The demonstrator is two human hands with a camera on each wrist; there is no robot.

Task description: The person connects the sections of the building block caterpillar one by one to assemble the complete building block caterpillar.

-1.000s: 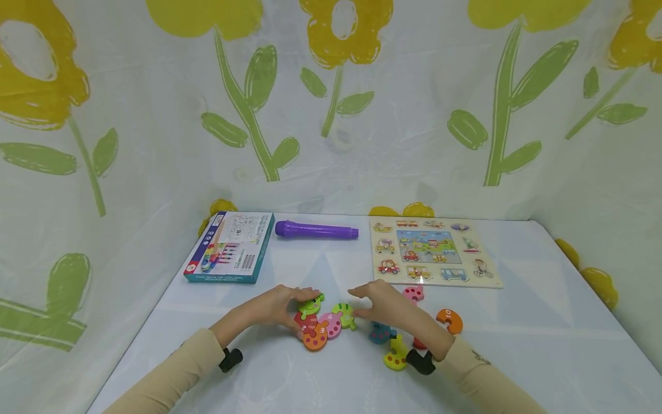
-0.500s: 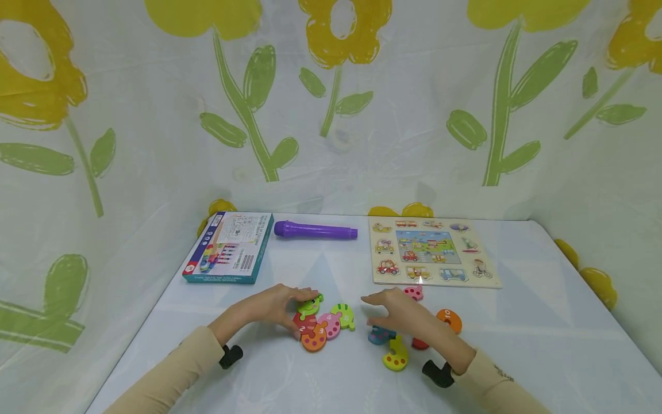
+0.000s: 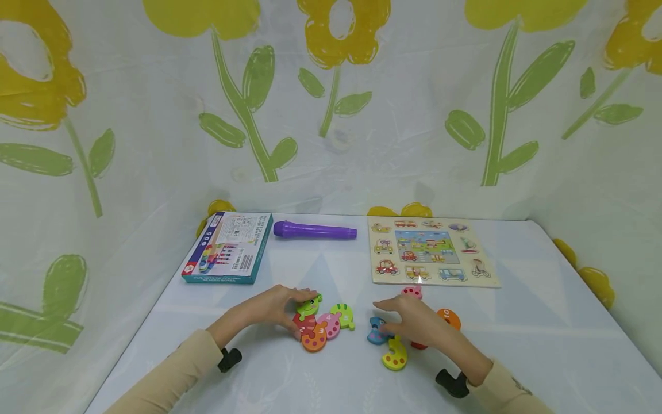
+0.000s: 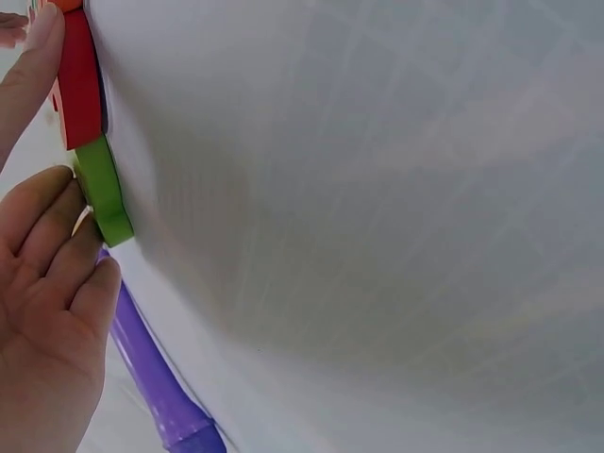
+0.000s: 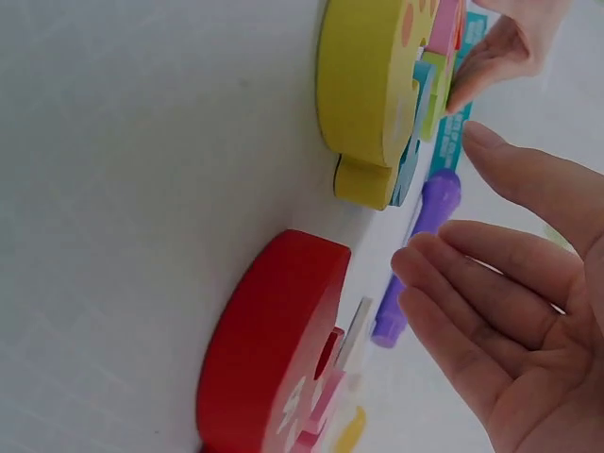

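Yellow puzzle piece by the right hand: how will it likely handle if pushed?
The yellow puzzle piece looks like a thick solid slab, so it's probably stiff, not floppy. It lies flat on the table, so I'd expect sliding rather than rolling or tipping. The blue piece sits close beside it, so a push that way might shift both.

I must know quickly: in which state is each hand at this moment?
Left hand: holding the joined green face piece and red piece.
Right hand: open, holding nothing, near the blue piece.
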